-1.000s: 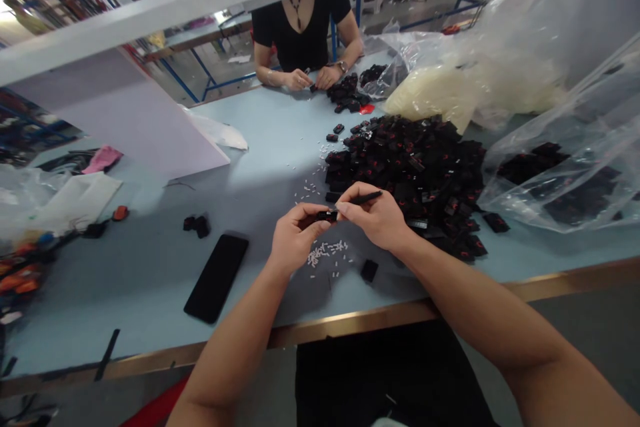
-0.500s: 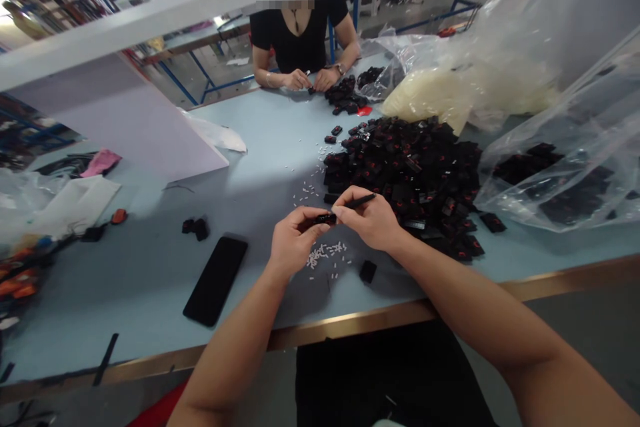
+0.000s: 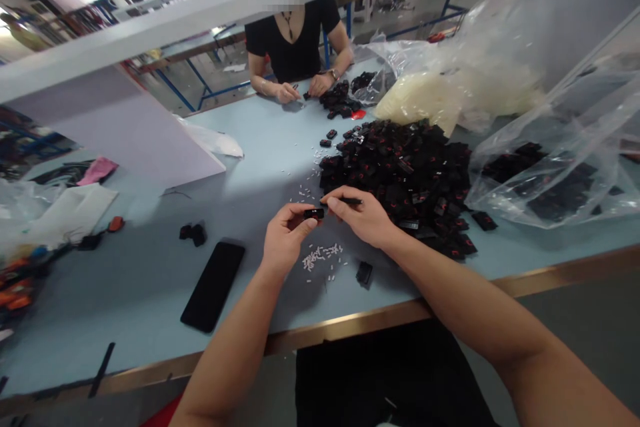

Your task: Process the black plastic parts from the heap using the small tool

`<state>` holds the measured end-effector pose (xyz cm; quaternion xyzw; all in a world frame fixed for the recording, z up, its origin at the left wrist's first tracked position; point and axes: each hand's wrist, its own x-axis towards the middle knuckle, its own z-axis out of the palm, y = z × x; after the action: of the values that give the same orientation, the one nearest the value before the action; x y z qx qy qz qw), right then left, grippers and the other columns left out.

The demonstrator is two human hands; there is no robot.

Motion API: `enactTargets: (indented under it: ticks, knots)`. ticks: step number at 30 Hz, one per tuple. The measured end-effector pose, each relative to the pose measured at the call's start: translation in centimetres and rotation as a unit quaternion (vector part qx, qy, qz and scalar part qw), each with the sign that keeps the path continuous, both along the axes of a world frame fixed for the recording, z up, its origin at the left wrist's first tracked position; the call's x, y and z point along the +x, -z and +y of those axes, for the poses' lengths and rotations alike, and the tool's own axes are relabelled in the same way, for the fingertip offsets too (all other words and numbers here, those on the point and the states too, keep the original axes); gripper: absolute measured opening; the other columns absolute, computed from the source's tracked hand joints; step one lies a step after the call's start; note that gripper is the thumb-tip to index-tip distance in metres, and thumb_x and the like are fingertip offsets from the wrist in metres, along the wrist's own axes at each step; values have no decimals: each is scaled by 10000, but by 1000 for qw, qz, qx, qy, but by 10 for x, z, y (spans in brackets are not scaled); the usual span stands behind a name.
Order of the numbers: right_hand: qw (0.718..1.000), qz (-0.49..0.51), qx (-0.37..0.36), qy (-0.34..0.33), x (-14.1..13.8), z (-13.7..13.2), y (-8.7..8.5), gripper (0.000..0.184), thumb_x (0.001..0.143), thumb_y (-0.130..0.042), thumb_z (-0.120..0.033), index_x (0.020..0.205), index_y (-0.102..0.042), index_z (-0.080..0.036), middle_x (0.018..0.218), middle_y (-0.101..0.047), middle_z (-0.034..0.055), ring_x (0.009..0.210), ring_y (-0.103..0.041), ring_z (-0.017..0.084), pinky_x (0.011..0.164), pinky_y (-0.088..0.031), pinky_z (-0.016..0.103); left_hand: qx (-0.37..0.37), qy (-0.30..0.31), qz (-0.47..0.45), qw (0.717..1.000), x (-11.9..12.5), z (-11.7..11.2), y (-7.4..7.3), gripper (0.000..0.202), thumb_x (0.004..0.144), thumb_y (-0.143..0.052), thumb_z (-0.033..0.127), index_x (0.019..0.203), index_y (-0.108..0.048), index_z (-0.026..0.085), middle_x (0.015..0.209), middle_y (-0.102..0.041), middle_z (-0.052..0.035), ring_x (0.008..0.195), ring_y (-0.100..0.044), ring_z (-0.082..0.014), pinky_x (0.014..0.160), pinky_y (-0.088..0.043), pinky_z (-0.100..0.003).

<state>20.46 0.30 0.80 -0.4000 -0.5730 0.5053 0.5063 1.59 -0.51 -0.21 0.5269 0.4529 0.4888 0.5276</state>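
Overhead view of two bare forearms reaching over a pale blue counter (image 3: pixel 150 307). Left hand (image 3: pixel 285 238) curled, thumb and fingertips pinching a small black rectangular block (image 3: pixel 314 213) clear of the surface. Right hand (image 3: pixel 359 217) closed in a pen-style grip around a slim black tool (image 3: pixel 347 201), the tool's tip just beside the block; actual contact impossible to tell. Best control here: both hands close together, the block firmly pinched and steady, the tool held near its tip for short, small movements.

Directly below the hands, a scatter of tiny white pieces (image 3: pixel 320 257), and just right of those, a lone black block (image 3: pixel 364 273). Beyond the hands, a large heap of black blocks with red markings (image 3: pixel 400 180). To the left, a black phone (image 3: pixel 213 287). To the right, a clear plastic bag (image 3: pixel 550 177) holding more dark pieces. Across the counter, a co-worker's hand (image 3: pixel 287 92) working near a smaller dark pile (image 3: pixel 340 99), beside a bag of cream-white pieces (image 3: pixel 415 99).
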Motion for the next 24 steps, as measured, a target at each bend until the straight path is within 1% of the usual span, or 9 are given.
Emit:
enactTargets:
  ticks: [3,7,10,11,13,15,17,21,24]
  knots:
    - [998,-29,-5,-60,-3,0,3,255,838,-667,-446,866,-685,-194,785,-662,7,685,-559,133,625,-435,264,-18,18,-30,999,-4,2,3,296,722,-817,320,970,-706,202,856,-728,-20,758,-685,-159,792,-546,-309]
    - [993,-61,-16,-97,-4,2,5,249,821,-671,-424,770,-657,-181,692,-607,-23,606,-473,104,550,-364,237,-41,44,-36,998,-5,4,4,312,716,-824,329,973,-715,190,811,-697,-17,725,-659,-147,757,-536,-291]
    - [989,-62,-60,-117,-2,5,6,280,785,-707,-436,710,-627,-178,603,-523,-44,547,-418,91,490,-309,229,-45,20,-51,997,-3,7,3,316,732,-809,379,961,-715,183,813,-685,-20,705,-650,-139,714,-532,-280]
    - [990,-39,-84,-108,-1,6,5,306,774,-718,-462,706,-618,-181,585,-506,-47,531,-413,91,473,-303,230,-45,1,-62,997,-2,7,2,315,739,-801,396,951,-713,181,810,-680,-20,699,-646,-135,693,-529,-273]
    - [990,61,-122,-40,2,8,3,359,759,-720,-534,751,-617,-190,599,-513,-42,522,-428,96,454,-318,230,-50,-30,-87,994,-1,9,1,326,736,-799,418,929,-707,171,791,-664,-20,690,-637,-132,658,-525,-268]
    - [972,184,-133,53,3,10,0,394,760,-710,-576,861,-636,-203,678,-552,-25,555,-461,102,450,-337,226,-63,-36,-106,992,-1,10,0,339,724,-805,420,916,-699,161,781,-648,-22,682,-632,-137,637,-526,-277]
    - [956,244,-136,86,2,9,-1,414,767,-716,-561,975,-658,-208,755,-576,-9,585,-472,101,437,-314,213,-78,-24,-108,991,-1,11,-1,346,723,-802,421,912,-693,152,772,-638,-24,668,-628,-142,619,-524,-286]
    - [975,165,-144,48,-7,6,3,340,823,-674,-493,944,-686,-175,717,-555,-21,536,-414,82,435,-276,214,-83,-6,-90,993,0,9,-2,348,717,-801,431,882,-691,145,730,-628,-29,640,-616,-145,577,-505,-275]
    - [997,32,-31,68,-12,4,9,270,893,-594,-428,876,-683,-174,773,-628,3,663,-526,116,592,-417,243,-73,10,-80,994,0,8,-4,332,717,-798,438,843,-692,150,706,-632,-32,641,-619,-153,570,-510,-276]
